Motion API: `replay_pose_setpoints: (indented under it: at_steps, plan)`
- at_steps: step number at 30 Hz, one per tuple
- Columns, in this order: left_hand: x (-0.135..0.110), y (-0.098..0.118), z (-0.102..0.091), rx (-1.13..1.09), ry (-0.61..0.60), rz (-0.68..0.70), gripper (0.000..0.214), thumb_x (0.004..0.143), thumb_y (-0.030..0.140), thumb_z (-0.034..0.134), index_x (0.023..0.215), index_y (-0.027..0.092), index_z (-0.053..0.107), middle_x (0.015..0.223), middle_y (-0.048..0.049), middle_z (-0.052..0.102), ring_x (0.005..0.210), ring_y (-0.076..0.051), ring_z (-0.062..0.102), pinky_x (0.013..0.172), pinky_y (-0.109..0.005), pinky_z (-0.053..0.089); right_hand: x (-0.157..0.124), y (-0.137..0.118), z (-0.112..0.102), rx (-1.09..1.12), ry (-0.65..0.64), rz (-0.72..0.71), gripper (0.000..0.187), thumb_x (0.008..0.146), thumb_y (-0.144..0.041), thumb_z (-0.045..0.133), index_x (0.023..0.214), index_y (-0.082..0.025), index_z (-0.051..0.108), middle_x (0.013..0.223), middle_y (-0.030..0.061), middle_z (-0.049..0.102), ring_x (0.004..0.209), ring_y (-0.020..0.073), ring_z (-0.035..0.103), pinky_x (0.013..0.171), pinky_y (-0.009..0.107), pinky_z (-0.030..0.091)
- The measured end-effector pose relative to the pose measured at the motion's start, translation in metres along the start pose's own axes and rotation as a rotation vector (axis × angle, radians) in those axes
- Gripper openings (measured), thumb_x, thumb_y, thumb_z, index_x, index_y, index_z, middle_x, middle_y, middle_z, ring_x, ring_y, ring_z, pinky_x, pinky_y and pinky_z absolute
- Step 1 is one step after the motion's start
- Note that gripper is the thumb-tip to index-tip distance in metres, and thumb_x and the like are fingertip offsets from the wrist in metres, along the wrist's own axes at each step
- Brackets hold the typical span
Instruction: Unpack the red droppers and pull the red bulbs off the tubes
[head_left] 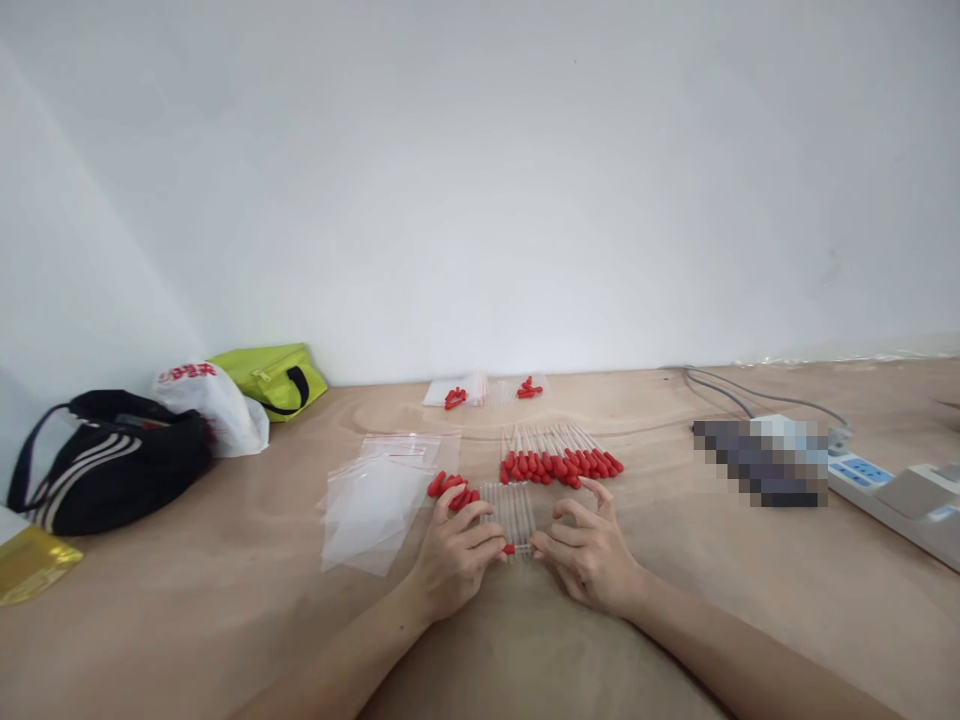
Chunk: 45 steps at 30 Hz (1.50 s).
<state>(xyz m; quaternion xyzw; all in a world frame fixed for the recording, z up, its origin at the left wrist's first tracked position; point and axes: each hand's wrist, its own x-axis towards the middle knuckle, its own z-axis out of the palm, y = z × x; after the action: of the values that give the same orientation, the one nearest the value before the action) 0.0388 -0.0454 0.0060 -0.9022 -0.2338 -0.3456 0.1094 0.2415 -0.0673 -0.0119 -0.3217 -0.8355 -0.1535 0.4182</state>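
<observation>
My left hand (466, 548) pinches a red rubber dropper bulb (509, 549) in front of me. Facing it, my right hand (589, 548) has its fingertips closed on one end of a clear glass dropper tube (523, 549). Tube and bulb meet end to end between the hands; how far one sits inside the other is too small to tell. Just beyond lies a row of bare glass tubes (510, 510). Loose red bulbs (448, 486) are by my left fingers. Behind my right hand, several droppers with red bulbs fitted (559, 465) lie side by side.
Clear zip bags (367, 510) are spread to the left. Small bags with red bulbs (455, 398) lie by the wall. A black bag (120, 465), a white plastic bag (214, 405) and a green bag (277, 380) stand far left. A power strip (900, 505) is at right.
</observation>
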Motion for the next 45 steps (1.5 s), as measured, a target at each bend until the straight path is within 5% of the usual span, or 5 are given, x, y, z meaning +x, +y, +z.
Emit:
replay_pose_setpoints:
  at_steps: [9,18,25,31,45]
  plan:
    - [-0.008,-0.007,-0.01,0.008,0.047,-0.03,0.02,0.086,0.016,0.042,0.075,0.021,0.057,0.075,0.0042,0.065,0.075,-0.015,0.054,0.084,-0.038,0.035,-0.007,0.008,-0.005,0.024,-0.002,0.089,0.015,0.08,-0.021,0.047,0.075,-0.023,0.06,0.052,-0.0048,0.054,0.072,0.0124,0.049,0.093,0.043,0.016]
    - [-0.014,-0.034,-0.013,0.114,0.276,-0.442,0.024,0.086,0.02,0.037,0.102,0.017,0.055,0.086,-0.0057,0.049,0.078,-0.016,0.054,0.066,-0.028,0.048,-0.008,0.017,-0.001,-0.111,0.023,0.392,0.022,0.082,-0.021,0.043,0.089,-0.022,0.064,0.065,-0.0003,0.063,0.068,0.012,0.051,0.082,0.032,0.025]
    - [-0.007,-0.031,-0.004,-0.012,0.162,-0.436,0.009,0.083,0.021,0.042,0.088,0.018,0.05,0.073,-0.0006,0.052,0.061,-0.011,0.053,0.056,-0.023,0.048,0.0,0.014,0.01,-0.145,-0.04,0.445,0.016,0.077,-0.016,0.043,0.073,-0.019,0.058,0.063,-0.0011,0.063,0.063,0.0124,0.052,0.076,0.032,0.024]
    - [-0.009,-0.037,-0.001,0.052,0.093,-0.375,0.011,0.083,0.024,0.046,0.075,0.019,0.052,0.07,-0.001,0.057,0.07,-0.016,0.055,0.063,-0.028,0.046,0.003,0.007,0.017,-0.131,-0.033,0.441,0.016,0.077,-0.016,0.044,0.077,-0.02,0.059,0.067,-0.0004,0.063,0.065,0.0131,0.049,0.073,0.033,0.022]
    - [0.001,-0.019,-0.002,0.252,0.077,-0.343,0.011,0.079,0.026,0.053,0.078,0.021,0.062,0.075,-0.0031,0.06,0.074,-0.019,0.052,0.066,-0.033,0.035,0.005,0.003,0.01,-0.118,-0.186,0.358,0.028,0.076,-0.046,0.052,0.085,-0.022,0.061,0.075,0.0015,0.061,0.078,0.0167,0.049,0.077,0.036,0.023]
